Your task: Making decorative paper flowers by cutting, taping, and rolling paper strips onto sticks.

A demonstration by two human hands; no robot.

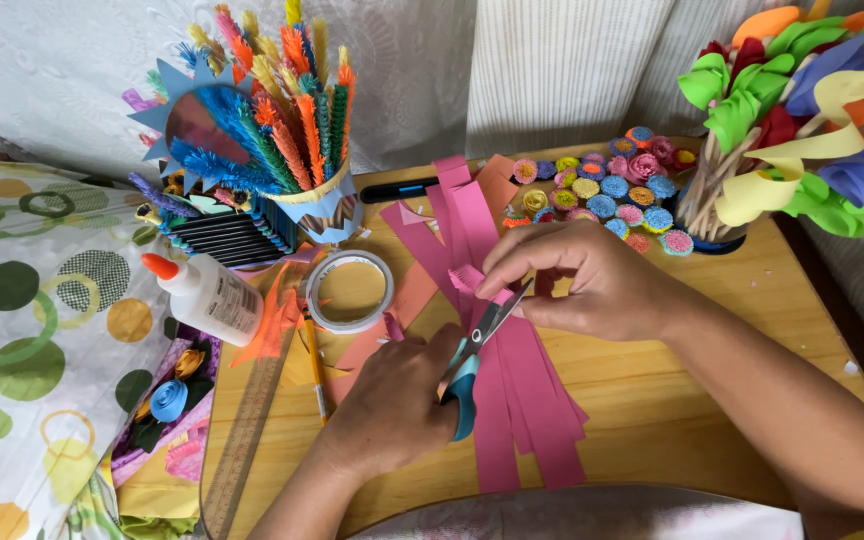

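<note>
Head view: scissors (479,345) on pink strip (467,277).

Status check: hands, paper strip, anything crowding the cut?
Left hand grips scissors. Right hand fingers pinch pink strip at blades. Tape roll close left, apart.

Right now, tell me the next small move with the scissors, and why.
Probably close the scissors for another short snip. The left hand holds them with blades open at the edge of the pink paper strip, which the right hand pinches beside an already fringed part.
</note>
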